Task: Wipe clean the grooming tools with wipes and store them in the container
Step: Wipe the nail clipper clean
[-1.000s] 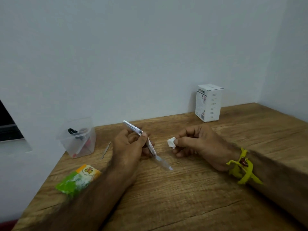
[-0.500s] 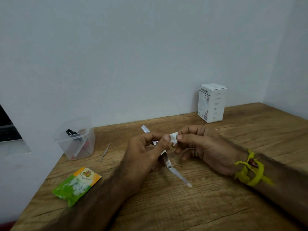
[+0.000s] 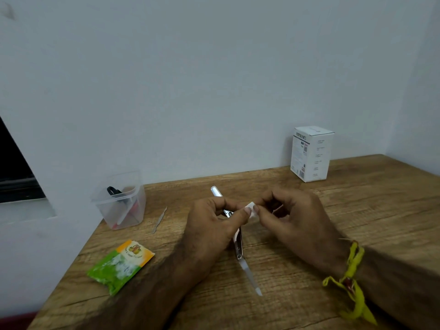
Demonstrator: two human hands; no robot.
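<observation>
My left hand grips a silver nail clipper above the middle of the wooden table; its lever end sticks out behind my fingers and its unfolded file blade points toward me. My right hand pinches a small folded white wipe and holds it against the clipper, right at my left thumb tip. A clear plastic container stands at the back left with black and red tools inside. A thin metal tool lies on the table beside the container.
A green and orange wipe sachet lies near the table's left edge. A white cardboard box stands at the back right against the wall. A yellow thread band circles my right wrist.
My hands have come together: the right hand carried the wipe left onto the clipper, and the left hand turned the clipper so its blade points toward me.
</observation>
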